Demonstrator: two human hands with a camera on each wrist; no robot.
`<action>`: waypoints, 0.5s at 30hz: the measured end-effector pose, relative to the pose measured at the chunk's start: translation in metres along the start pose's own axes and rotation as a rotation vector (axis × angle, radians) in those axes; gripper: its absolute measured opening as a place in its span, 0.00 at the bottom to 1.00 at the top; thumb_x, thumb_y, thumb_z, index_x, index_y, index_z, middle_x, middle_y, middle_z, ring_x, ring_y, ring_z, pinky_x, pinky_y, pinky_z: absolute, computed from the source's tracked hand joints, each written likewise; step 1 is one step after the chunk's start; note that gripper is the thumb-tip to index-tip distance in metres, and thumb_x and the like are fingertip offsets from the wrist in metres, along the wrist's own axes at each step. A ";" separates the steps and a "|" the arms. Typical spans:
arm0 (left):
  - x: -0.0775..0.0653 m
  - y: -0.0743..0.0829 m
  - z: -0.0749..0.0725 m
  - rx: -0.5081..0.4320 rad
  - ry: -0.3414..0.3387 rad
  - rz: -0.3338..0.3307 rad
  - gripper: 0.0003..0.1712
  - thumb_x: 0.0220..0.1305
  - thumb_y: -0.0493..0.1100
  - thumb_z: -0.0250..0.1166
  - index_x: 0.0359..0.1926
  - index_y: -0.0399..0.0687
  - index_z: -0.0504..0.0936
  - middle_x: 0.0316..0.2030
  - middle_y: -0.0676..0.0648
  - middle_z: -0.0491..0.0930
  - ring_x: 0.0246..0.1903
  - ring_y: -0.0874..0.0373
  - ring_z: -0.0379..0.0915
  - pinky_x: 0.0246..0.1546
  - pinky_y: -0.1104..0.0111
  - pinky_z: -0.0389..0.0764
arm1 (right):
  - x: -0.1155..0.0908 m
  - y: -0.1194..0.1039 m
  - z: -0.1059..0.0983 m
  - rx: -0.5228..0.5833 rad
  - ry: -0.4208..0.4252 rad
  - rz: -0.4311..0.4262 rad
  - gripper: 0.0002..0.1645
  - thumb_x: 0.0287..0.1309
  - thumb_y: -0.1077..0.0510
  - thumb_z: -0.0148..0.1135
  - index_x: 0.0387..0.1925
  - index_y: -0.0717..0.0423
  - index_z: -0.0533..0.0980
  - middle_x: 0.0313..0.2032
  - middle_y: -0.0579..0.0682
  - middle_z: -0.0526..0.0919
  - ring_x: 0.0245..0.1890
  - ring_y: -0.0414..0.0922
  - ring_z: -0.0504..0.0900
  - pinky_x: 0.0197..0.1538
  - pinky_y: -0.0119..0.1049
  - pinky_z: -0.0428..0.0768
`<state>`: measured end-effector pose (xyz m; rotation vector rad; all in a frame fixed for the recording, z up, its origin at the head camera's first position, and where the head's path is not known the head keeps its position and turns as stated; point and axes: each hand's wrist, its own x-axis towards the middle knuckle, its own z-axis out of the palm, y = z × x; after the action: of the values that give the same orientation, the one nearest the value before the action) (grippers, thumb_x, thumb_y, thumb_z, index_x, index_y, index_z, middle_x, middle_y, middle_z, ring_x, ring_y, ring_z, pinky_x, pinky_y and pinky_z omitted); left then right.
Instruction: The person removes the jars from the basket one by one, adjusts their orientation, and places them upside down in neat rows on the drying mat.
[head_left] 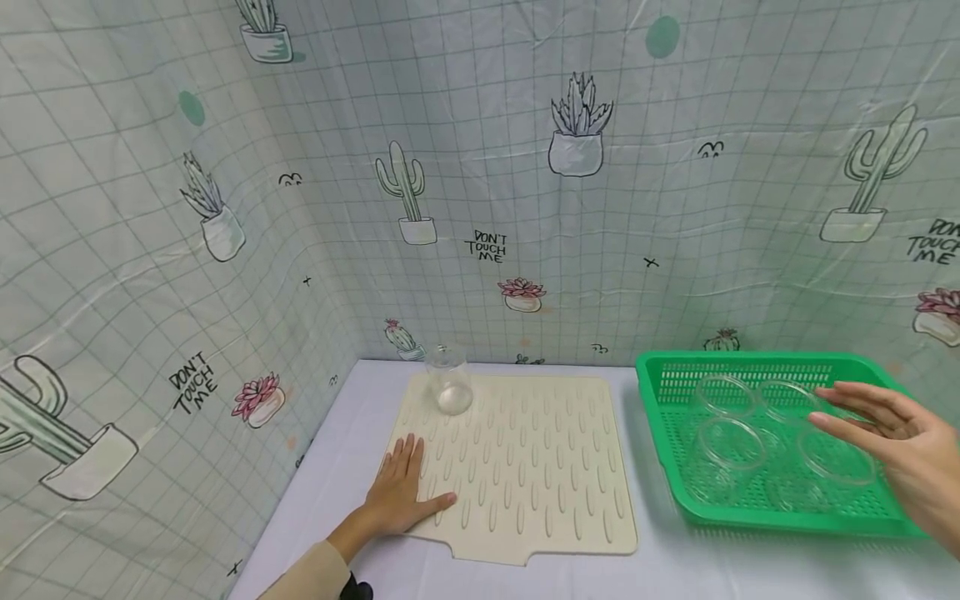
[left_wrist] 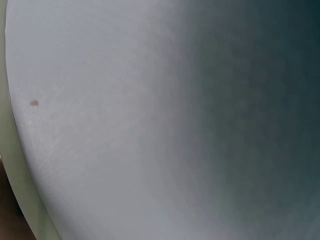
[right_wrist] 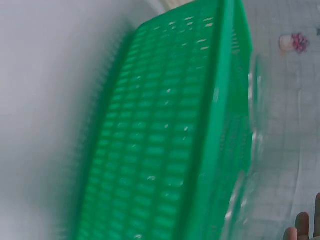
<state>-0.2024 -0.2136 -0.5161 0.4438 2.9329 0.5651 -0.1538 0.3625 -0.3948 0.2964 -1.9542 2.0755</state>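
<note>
we see left fingers (head_left: 409, 457) flat on the mat (head_left: 551, 521), probably to steady it, and right fingers (head_left: 873, 398), parted and empty, near glasses (head_left: 726, 457) in the basket (head_left: 750, 518).

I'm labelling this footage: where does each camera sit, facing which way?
Head: on the head, facing forward and down at the mat and green basket; left hand and right hand show.
Left wrist: on that wrist, facing a blurred pale surface; any body part unclear.
Right wrist: on that wrist, facing the basket's side; fingertips show.
Head and right wrist share the basket.
</note>
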 end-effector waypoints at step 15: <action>0.000 0.000 0.000 0.010 -0.019 -0.019 0.61 0.53 0.74 0.51 0.70 0.34 0.42 0.70 0.35 0.36 0.68 0.42 0.28 0.64 0.47 0.36 | -0.015 0.032 -0.037 -0.578 0.084 0.037 0.48 0.51 0.72 0.62 0.68 0.43 0.53 0.54 0.29 0.65 0.52 0.23 0.62 0.53 0.15 0.56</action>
<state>-0.2028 -0.2137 -0.5161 0.4192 2.9200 0.5413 -0.1487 0.3965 -0.4323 0.0476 -2.3996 1.4196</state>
